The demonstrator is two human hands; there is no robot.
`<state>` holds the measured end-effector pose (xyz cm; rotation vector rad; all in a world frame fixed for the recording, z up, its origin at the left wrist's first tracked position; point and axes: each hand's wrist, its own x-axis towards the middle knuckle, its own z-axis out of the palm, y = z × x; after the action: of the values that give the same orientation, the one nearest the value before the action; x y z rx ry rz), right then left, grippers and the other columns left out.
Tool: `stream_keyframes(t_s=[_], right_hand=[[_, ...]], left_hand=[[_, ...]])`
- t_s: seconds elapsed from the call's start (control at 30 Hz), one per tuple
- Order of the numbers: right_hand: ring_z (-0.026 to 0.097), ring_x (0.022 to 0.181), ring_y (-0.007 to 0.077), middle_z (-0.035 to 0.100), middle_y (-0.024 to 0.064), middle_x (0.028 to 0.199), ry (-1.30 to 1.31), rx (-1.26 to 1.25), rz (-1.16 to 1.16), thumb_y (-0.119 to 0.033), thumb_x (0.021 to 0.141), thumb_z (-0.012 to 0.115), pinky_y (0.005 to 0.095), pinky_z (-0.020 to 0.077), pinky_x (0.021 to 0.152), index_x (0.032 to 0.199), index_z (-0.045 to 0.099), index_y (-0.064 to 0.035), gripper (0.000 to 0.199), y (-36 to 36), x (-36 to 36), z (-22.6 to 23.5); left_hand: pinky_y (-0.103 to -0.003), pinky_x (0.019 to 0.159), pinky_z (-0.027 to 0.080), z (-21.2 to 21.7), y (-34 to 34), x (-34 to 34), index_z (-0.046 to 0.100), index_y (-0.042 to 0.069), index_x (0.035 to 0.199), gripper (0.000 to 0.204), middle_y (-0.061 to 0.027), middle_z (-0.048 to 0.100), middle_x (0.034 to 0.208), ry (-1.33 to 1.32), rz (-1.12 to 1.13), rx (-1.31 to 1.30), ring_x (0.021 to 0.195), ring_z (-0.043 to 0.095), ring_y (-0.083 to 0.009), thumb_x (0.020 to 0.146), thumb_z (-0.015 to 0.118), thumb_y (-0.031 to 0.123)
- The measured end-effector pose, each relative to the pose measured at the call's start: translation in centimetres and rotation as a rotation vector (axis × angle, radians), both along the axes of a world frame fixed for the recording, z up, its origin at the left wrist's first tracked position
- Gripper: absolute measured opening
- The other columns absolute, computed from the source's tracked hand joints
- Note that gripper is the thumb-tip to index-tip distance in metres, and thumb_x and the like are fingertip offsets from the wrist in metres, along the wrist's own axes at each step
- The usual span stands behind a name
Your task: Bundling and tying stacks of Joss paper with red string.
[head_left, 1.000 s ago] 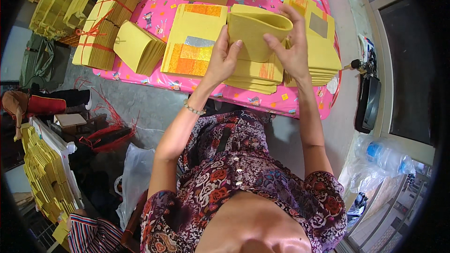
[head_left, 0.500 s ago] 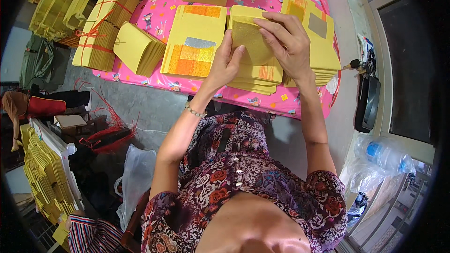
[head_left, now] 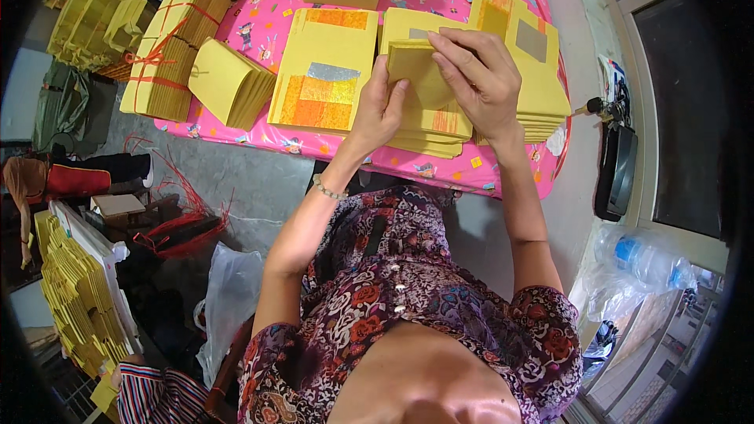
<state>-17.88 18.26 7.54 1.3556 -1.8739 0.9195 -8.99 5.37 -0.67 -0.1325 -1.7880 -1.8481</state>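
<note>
A folded sheet of yellow paper [head_left: 410, 59] stands tilted between my two hands above a stack of yellow paper [head_left: 428, 143]. My left hand [head_left: 378, 108] grips its left edge, with the thumb on the near face. At the upper right edge, my right hand [head_left: 481, 78] pinches the paper between thumb and fingertips. Just left lies another yellow stack [head_left: 326, 63], its top sheet bearing orange and silver patches. To the right is a third stack [head_left: 542, 82] with a silver square on top. My hands partly cover the middle stack.
Bundles of yellow paper [head_left: 161, 71] tied with red string line the left of the pink table [head_left: 259, 129]. A folded stack [head_left: 228, 78] leans beside them. Lower left, a person's striped sleeve [head_left: 157, 392] shows near more yellow paper [head_left: 78, 283]. A plastic bottle [head_left: 644, 259] lies at right.
The top of the yellow paper has folded down toward me, uncovering part of a silver patch behind it. My right fingers have shifted slightly; the left hand keeps its grip.
</note>
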Motion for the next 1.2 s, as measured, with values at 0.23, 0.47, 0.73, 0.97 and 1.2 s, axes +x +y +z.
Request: stream_keyframes(t_s=[0.23, 0.47, 0.73, 0.97, 1.2], right_hand=[[0.060, 0.082, 0.0226, 0.064, 0.0048, 0.092, 0.024, 0.003, 0.016, -0.010, 0.071, 0.072, 0.0326, 0.0497, 0.069, 0.097, 0.070, -0.0106, 0.026, 0.2, 0.0, 0.0], [0.058, 0.099, 0.0244, 0.062, 0.0119, 0.102, -0.355, -0.201, -0.062, -0.017, 0.075, 0.073, 0.0343, 0.0490, 0.083, 0.122, 0.052, -0.0039, 0.054, 0.3, 0.9, 0.6], [0.061, 0.091, 0.0133, 0.063, 0.0106, 0.103, -1.351, -0.140, 0.238, -0.021, 0.086, 0.064, 0.0269, 0.0493, 0.078, 0.115, 0.051, 0.0035, 0.040, 0.4, -0.8, -3.2], [0.061, 0.088, 0.0119, 0.063, 0.0091, 0.102, -1.434, -0.181, 0.226, -0.019, 0.089, 0.059, 0.0254, 0.0499, 0.076, 0.116, 0.052, 0.0038, 0.035, -1.0, -0.4, -4.0], [0.062, 0.086, 0.0135, 0.064, 0.0107, 0.098, -1.429, -0.179, 0.219, -0.020, 0.088, 0.062, 0.0269, 0.0507, 0.075, 0.109, 0.054, 0.0049, 0.035, -1.1, -0.6, -4.6]], left_hand=[[-0.027, 0.085, 0.042, 0.0, 0.0, 0.1, 0.038, -0.002, 0.120, 0.030, -0.0133, 0.055, 0.106, -0.004, 0.024, -0.039, 0.099, 0.053, -0.0159, 0.090, 0.042, -0.005], [-0.027, 0.086, 0.041, 0.5, -1.1, -0.5, 0.040, -0.001, 0.119, 0.029, -0.0108, 0.056, 0.105, -0.053, 0.034, -0.050, 0.097, 0.053, -0.0160, 0.090, 0.043, -0.002], [-0.030, 0.094, 0.041, 4.7, -2.7, -1.0, 0.040, -0.003, 0.128, 0.042, -0.0125, 0.054, 0.122, -0.396, -0.244, 0.318, 0.110, 0.053, -0.0175, 0.088, 0.048, 0.002], [-0.031, 0.096, 0.041, 5.1, -2.8, -1.1, 0.039, -0.004, 0.128, 0.041, -0.0140, 0.053, 0.123, -0.530, -0.204, 0.436, 0.112, 0.053, -0.0199, 0.088, 0.046, 0.002], [-0.032, 0.094, 0.042, 4.8, -2.9, -1.1, 0.040, -0.005, 0.126, 0.039, -0.0144, 0.054, 0.121, -0.554, -0.182, 0.441, 0.110, 0.054, -0.0199, 0.089, 0.048, 0.004]])
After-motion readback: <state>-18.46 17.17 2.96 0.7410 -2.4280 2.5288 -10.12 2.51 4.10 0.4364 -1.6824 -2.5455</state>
